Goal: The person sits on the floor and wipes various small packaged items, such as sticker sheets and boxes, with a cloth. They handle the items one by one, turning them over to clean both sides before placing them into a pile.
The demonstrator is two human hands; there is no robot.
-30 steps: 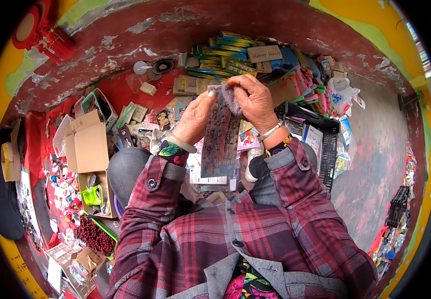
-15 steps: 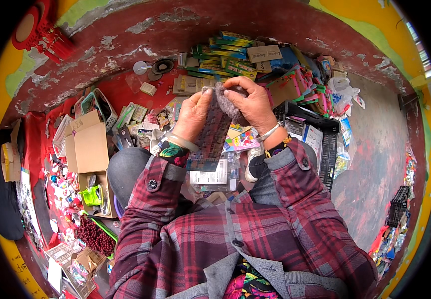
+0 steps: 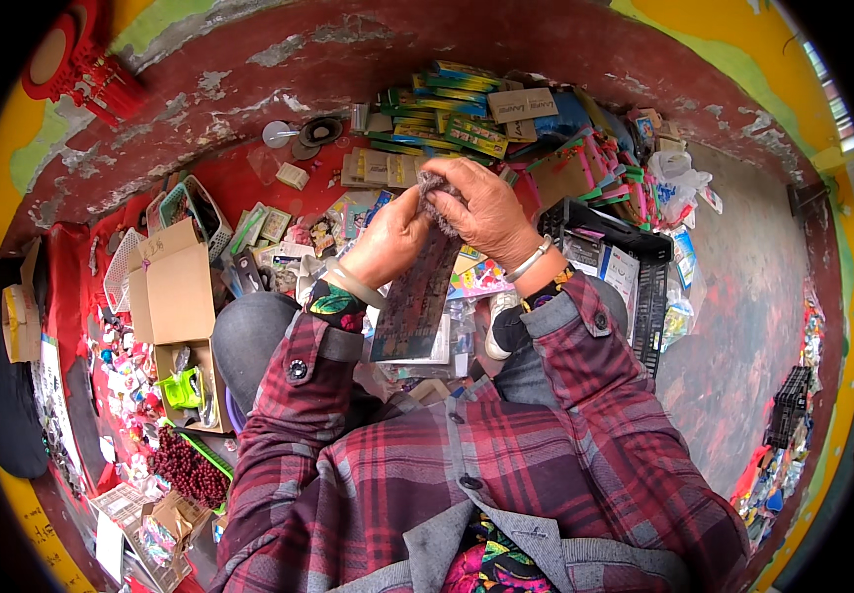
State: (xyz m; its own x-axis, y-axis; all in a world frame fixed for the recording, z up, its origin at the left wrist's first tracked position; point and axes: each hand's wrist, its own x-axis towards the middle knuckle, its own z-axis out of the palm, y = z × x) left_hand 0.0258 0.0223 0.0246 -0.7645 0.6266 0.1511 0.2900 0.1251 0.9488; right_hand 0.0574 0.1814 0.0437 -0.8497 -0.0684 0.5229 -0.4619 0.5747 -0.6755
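Note:
Raised in front of me is a long, flat, dark panel [image 3: 413, 306] with a mottled brown-grey surface; its exact kind I cannot make out. My left hand [image 3: 387, 242] is closed on its upper part, the fingertips partly hidden. A fuzzy grey cloth [image 3: 438, 191] is bunched around the panel's top end. My right hand [image 3: 491, 212] grips that cloth, thumb on the near side and fingers curled over, touching the left fingertips. The panel's lower end hangs tilted toward me, above clear plastic packaging [image 3: 462, 336] between my legs.
An open cardboard box [image 3: 175, 296] stands at left, near a white basket [image 3: 212, 212]. Dark red beads [image 3: 188, 465] lie nearer. A black crate [image 3: 652, 296] is right of my knee. Yellow-green boxes [image 3: 476, 136] are stacked against the far wall [image 3: 348, 59].
My right hand has moved left and wrapped the cloth over the panel's top end, closing in on my left hand. The panel's lower end has swung slightly left and nearer to me.

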